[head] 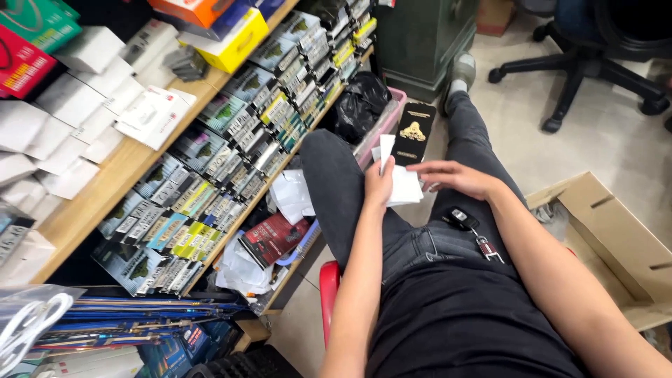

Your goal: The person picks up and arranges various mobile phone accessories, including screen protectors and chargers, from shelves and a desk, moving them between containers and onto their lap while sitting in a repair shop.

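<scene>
Seated; left hand pinches a white paper slip upright over the white sheets on the lap. Right hand open, flat atop them; best keep stack pinned while separating slips

To the left the way is blocked by the wooden shelf crammed with small packs and a pink bin holding a black bag, to the right by a cardboard box, leaving open tiled floor ahead.
</scene>
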